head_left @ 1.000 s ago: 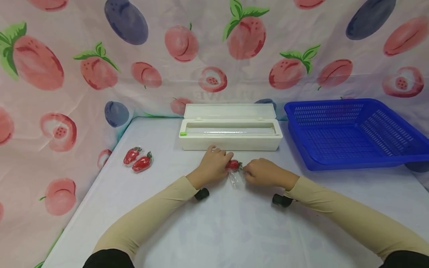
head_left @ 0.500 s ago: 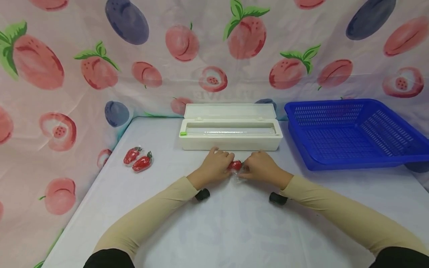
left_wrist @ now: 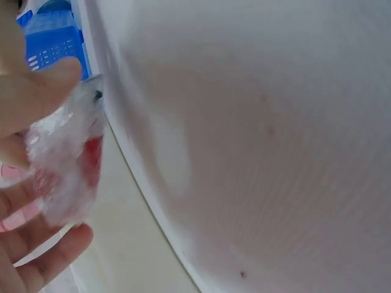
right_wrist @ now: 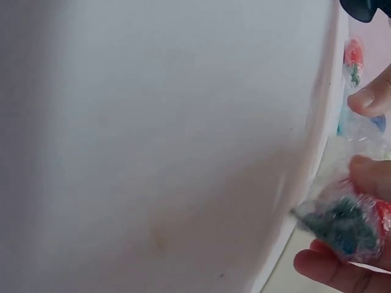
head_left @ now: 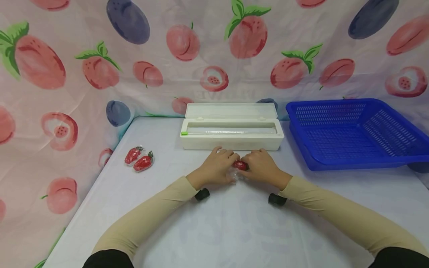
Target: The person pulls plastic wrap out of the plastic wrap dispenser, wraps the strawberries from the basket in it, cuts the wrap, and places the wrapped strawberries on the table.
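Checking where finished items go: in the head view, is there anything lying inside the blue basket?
No. The blue basket shows only its bare mesh floor, while two wrapped strawberries lie on the table at the far left.

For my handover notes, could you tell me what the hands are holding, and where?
Both hands pinch a film-wrapped strawberry, one at each end.

I see two bare hands, left hand & right hand; beige tight sleeves, black cuffs higher up, black wrist cams strapped underneath.
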A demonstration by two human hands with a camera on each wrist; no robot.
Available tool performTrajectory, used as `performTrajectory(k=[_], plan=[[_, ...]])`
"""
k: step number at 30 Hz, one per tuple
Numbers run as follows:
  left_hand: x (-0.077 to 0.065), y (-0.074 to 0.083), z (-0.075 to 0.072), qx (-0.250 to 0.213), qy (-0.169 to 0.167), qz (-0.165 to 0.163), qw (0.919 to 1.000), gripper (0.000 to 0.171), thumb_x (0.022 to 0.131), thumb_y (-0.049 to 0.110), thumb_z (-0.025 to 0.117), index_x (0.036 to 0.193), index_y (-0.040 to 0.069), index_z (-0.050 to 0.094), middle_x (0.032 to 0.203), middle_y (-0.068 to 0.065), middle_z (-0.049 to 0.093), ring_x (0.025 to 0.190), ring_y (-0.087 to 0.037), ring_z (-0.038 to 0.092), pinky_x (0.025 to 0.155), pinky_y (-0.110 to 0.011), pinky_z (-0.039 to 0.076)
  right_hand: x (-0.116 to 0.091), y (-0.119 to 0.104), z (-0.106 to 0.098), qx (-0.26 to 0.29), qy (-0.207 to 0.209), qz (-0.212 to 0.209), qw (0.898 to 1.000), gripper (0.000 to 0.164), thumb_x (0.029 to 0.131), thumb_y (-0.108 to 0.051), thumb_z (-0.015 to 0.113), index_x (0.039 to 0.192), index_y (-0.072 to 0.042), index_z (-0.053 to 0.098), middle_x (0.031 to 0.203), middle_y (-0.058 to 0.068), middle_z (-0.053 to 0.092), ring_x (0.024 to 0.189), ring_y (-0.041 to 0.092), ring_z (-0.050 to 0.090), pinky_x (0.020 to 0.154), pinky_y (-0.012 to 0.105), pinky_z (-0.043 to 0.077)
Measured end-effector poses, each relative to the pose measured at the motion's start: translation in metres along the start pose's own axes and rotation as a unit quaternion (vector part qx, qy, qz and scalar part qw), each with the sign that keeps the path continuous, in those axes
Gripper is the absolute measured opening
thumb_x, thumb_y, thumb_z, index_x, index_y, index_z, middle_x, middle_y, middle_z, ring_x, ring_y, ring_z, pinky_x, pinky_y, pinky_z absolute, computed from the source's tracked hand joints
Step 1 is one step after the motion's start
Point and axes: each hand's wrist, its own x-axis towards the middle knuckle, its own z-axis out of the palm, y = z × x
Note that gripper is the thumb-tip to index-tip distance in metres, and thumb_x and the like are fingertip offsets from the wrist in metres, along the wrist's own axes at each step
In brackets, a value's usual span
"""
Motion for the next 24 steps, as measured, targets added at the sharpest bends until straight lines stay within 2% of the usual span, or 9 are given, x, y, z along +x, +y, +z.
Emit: performTrajectory(k=[3,8,11,15,18,24], plan=[[0.0005,0.0012,0.001,0.025,0.023,-0.007,0.9994,0.056,0.073,0.054,0.072,0.11,0.016,0.056,0.111,0.0,0.061,0.108,-0.02,0.056,0.106,-0.047,0.033,0.0004,-0.0023,-0.0017,0.01,0.003,-0.01,1.0,0.035,0.077,-0.048,0.07,0.079,-0.012,0.068,0.066,-0.004,0.064,0.067,0.016,0.057,0.065,0.036,0.042],[0.0002,0.0009,0.0022,0.069,0.077,0.002,0.9947,0.046,0.072,0.051,0.074,0.1,0.016,0.063,0.101,0.002,0.066,0.098,-0.016,0.06,0.106,-0.046,0.035,-0.0002,-0.0025,-0.0049,0.028,-0.008,-0.045,0.999,0.035,0.076,-0.042,0.071,0.091,-0.011,0.068,0.082,-0.002,0.069,0.08,0.018,0.06,0.073,0.04,0.044],[-0.0003,0.0006,0.0034,0.068,0.102,0.007,0.9924,0.042,0.07,0.045,0.077,0.099,0.017,0.064,0.097,0.003,0.067,0.094,-0.014,0.061,0.105,-0.046,0.036,-0.0006,-0.0017,-0.0068,0.026,-0.009,-0.065,0.998,0.044,0.072,-0.047,0.073,0.097,-0.01,0.067,0.086,-0.001,0.069,0.084,0.019,0.061,0.077,0.043,0.045],[0.0,0.0007,0.0035,0.056,0.128,0.021,0.99,0.039,0.071,0.042,0.078,0.096,0.016,0.063,0.096,0.003,0.066,0.093,-0.015,0.062,0.103,-0.047,0.038,0.0003,-0.0014,-0.0079,0.005,0.013,-0.074,0.997,0.047,0.07,-0.051,0.075,0.093,-0.01,0.069,0.083,0.0,0.069,0.083,0.019,0.061,0.08,0.044,0.045],[-0.0004,0.0007,0.0011,0.054,0.123,0.021,0.9908,0.04,0.073,0.044,0.076,0.096,0.015,0.06,0.099,0.002,0.066,0.095,-0.017,0.061,0.102,-0.048,0.039,0.0016,-0.0011,-0.0072,-0.011,0.041,-0.079,0.996,0.04,0.071,-0.047,0.076,0.088,-0.011,0.071,0.08,0.0,0.069,0.08,0.019,0.061,0.08,0.042,0.045],[-0.0042,-0.0006,-0.0046,0.064,0.067,-0.006,0.9957,0.041,0.075,0.051,0.071,0.096,0.016,0.067,0.097,0.002,0.066,0.096,-0.017,0.06,0.105,-0.049,0.036,0.0016,0.0013,-0.0032,-0.053,0.102,-0.121,0.986,0.04,0.072,-0.05,0.075,0.089,-0.013,0.072,0.081,0.0,0.07,0.082,0.019,0.061,0.083,0.044,0.045]])
